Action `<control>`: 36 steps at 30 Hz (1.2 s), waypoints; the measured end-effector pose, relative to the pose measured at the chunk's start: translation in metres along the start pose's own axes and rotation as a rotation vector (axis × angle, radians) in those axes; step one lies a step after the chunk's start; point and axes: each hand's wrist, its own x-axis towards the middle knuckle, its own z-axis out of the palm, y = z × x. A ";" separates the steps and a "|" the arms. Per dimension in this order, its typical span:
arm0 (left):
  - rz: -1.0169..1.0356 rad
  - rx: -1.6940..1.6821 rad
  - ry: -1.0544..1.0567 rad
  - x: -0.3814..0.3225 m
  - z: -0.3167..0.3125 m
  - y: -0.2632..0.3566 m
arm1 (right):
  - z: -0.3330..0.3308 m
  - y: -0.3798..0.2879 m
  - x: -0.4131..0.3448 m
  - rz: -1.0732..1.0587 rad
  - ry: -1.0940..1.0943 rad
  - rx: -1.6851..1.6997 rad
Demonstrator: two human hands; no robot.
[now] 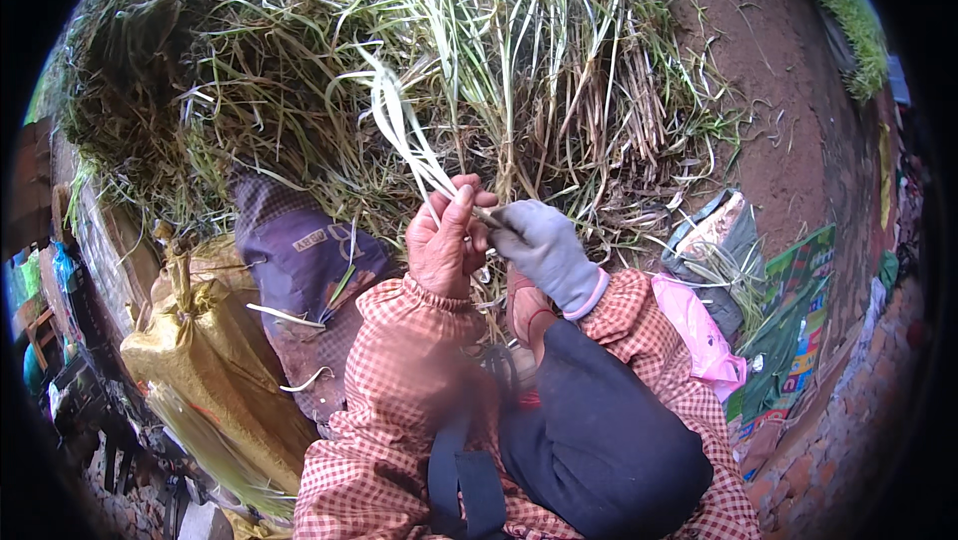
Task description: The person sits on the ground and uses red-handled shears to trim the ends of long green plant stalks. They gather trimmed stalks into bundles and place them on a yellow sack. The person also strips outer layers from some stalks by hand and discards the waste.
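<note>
My bare left hand point(443, 244) pinches a small bunch of pale plant stalks point(408, 137) between thumb and fingers. Their whitish, loose tips fan out up and to the left. At the thicker lower end, my right hand point(545, 249), in a grey-blue knit glove with a pink cuff edge, is closed around the stalks, its fingertips partly hidden. The two hands almost touch, above my bare foot point(524, 302). Just beyond them rises a heap of long green and straw-coloured stalks point(479, 53), some of them standing upright.
To the left are a purple cloth point(299, 259) with loose stalk pieces, a tied yellow woven sack point(217, 345) and a bundle of pale stalks point(217, 443). At right lie a pink plastic bag point(696, 334), a grey-green cloth point(722, 240), a printed green sheet point(786, 323) and bare soil point(778, 91).
</note>
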 end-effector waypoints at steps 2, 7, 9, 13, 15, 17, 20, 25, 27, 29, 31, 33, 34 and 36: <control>0.128 0.054 0.033 0.004 0.000 0.004 | 0.008 0.013 -0.005 0.000 -0.041 -0.101; 0.486 -0.062 0.190 0.017 -0.050 0.060 | 0.006 0.069 -0.030 0.246 -0.104 -0.137; 0.520 -0.131 0.112 0.018 -0.068 0.083 | -0.009 0.080 -0.035 0.413 -0.282 -0.452; 0.404 -0.075 0.126 0.013 -0.057 0.074 | -0.041 0.047 -0.031 0.210 -0.267 -0.504; 0.353 -0.086 0.153 0.009 -0.040 0.054 | -0.043 0.022 -0.011 0.138 -0.068 -0.174; 0.209 -0.085 0.155 0.007 -0.026 0.037 | -0.032 0.000 0.003 -0.016 -0.038 0.085; 0.201 -0.148 0.011 0.008 -0.027 0.045 | -0.006 -0.012 0.013 0.050 -0.225 0.261; 0.306 0.074 0.154 0.003 -0.031 0.062 | 0.009 -0.007 -0.003 0.346 -0.324 0.206; 0.210 0.184 0.056 0.000 -0.020 0.039 | 0.019 -0.006 -0.001 0.040 -0.252 0.199; 0.196 0.050 0.019 0.001 -0.018 0.032 | 0.029 -0.002 0.005 0.044 -0.238 0.249; 0.373 -0.166 -0.028 0.006 -0.030 0.045 | 0.037 0.007 0.011 0.054 -0.215 0.195; 0.616 -0.211 -0.155 0.007 -0.056 0.081 | 0.040 0.024 0.019 0.245 -0.316 -0.078; 0.653 -0.258 -0.151 0.006 -0.070 0.100 | 0.044 0.033 0.023 0.310 -0.309 -0.127; 0.739 -0.294 -0.151 0.005 -0.084 0.116 | 0.053 0.048 0.035 0.364 -0.228 -0.131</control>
